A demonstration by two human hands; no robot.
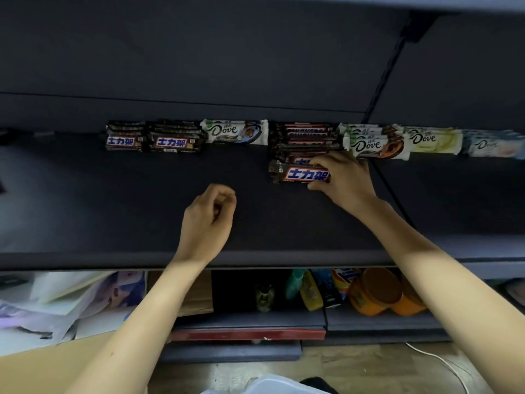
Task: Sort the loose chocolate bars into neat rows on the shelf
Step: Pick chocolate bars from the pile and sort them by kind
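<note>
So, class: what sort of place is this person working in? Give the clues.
Probably a small shop or stockroom. A dark shelf holds stacked Snickers bars and Dove bars in rows along its back, with bottles and orange tubs shelved below.

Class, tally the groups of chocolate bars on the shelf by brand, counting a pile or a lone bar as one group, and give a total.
Snickers: 3 (left Snickers pile, middle Snickers pile, right Snickers row, whose front bar the right hand grips)
Dove: 4 (left Dove group, brown Dove pile, yellow Dove group, pale blue Dove group)
Total: 7
</note>
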